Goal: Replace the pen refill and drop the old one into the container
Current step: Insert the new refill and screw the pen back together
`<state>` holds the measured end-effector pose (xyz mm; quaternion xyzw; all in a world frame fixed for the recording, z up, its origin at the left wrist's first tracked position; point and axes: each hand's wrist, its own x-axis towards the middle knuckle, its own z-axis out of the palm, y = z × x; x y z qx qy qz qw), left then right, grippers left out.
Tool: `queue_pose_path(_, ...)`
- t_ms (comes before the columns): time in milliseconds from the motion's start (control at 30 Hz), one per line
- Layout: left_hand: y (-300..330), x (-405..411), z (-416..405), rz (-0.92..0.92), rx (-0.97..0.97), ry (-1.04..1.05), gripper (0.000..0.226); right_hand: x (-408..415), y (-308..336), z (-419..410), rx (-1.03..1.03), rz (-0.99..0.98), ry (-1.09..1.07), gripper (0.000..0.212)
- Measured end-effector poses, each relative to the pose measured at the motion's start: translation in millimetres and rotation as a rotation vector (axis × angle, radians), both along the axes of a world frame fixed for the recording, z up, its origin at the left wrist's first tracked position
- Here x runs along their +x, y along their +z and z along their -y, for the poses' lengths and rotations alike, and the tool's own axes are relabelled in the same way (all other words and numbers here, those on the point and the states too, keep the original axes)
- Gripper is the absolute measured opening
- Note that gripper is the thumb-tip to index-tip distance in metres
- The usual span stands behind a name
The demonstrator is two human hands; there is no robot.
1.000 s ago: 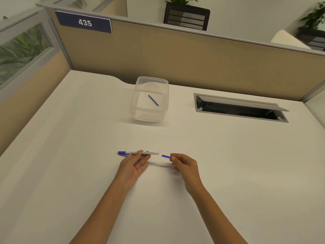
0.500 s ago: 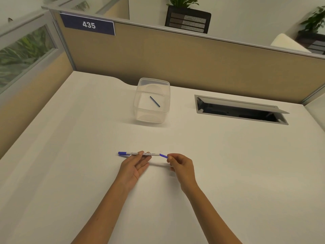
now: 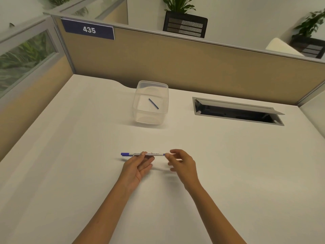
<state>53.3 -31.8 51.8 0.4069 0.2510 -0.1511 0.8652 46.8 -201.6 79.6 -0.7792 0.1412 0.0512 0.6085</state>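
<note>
Clutter is scarce on the white desktop (image 3: 70, 164) I'm watching through the head camera: a clear plastic container (image 3: 150, 103) stands well beyond the hands, and an open cable hatch (image 3: 237, 110) with a grey metal flap sits to its right, near the tan fabric partition (image 3: 193, 66) that closes the far edge. A blue number plate (image 3: 88, 29) reading 435 hangs on that partition, and potted plants (image 3: 179, 6) show above it. Inside the container a thin dark blue refill (image 3: 153, 103) lies slanted on the bottom. The pen (image 3: 143, 154), a slim white barrel with a blue cap end at its left, is held level just above the desk; my left hand (image 3: 139, 166) pinches its middle between thumb and fingertips, palm turned up. My right hand (image 3: 182, 162) is at the barrel's right tip, fingers loosely curled and slightly blurred, thumb and forefinger meeting at a small blue piece there; I cannot tell whether they grip it or only touch. Nothing lies between the hands and the container. The desk surface is smooth and matte, with wide bare room to both sides and toward me, bounded on the left by a glazed side panel (image 3: 26, 55).
</note>
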Motion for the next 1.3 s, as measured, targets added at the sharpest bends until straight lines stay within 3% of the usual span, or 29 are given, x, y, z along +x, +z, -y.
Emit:
queue_pose_path(167, 20, 2, 5, 0.064, 0.067, -0.006, 0.017, -3, 17, 4, -0.019, -0.059, 0.049, 0.037)
queue_pose_path(433, 49, -2, 16, 0.177, 0.175, 0.034, 0.012, -1, 35, 15, -0.058, 0.134, 0.167, 0.004)
queue_pose_path(567, 60, -3, 20, 0.216, 0.189, 0.05, 0.012, -5, 48, 20, 0.025, -0.009, 0.148, 0.031)
queue_pose_path(633, 65, -4, 23, 0.238, 0.204, 0.049, 0.011, -6, 48, 20, 0.038, -0.012, 0.143, 0.033)
queue_pose_path(800, 73, -4, 28, 0.222, 0.236, 0.067, 0.01, -8, 53, 16, -0.061, 0.173, 0.089, 0.01)
queue_pose_path(933, 80, -3, 28, 0.222, 0.2, 0.069, 0.01, -10, 56, 16, -0.168, 0.333, 0.111, 0.013)
queue_pose_path(1000, 83, -3, 27, 0.248, 0.203, 0.07, 0.009, -11, 60, 18, -0.092, 0.291, 0.109, 0.007)
queue_pose_path(1133, 89, -6, 26, 0.314, 0.226, 0.064, 0.007, -10, 68, 20, 0.168, 0.075, 0.097, 0.024)
queue_pose_path(1233, 92, -8, 28, 0.333, 0.25, 0.07, 0.007, -10, 69, 18, 0.162, 0.067, 0.083, 0.025)
queue_pose_path(1300, 94, -8, 30, 0.305, 0.251, 0.081, 0.008, -12, 68, 14, 0.052, 0.164, 0.047, 0.019)
